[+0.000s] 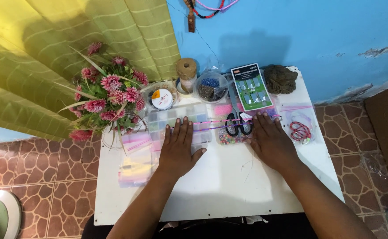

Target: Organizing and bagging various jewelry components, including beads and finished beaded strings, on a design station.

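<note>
My left hand (pixel 178 148) lies flat, palm down, on the white table (pixel 229 186), fingers spread over the near edge of a clear compartment box of beads (pixel 176 116). My right hand (pixel 271 141) also rests flat, fingertips beside black-handled scissors (pixel 238 124) and over a small box of mixed coloured beads (pixel 227 137). A pink beaded strand (pixel 216 121) runs across between the two hands. Neither hand holds anything.
A pot of pink artificial flowers (pixel 107 99) stands at the table's left. Behind are a twine spool (pixel 186 71), a round tub of dark beads (pixel 211 87), a green card pack (pixel 251 87), a dark lump (pixel 280 79), red bracelets in a bag (pixel 300 130) and plastic bags (pixel 134 163).
</note>
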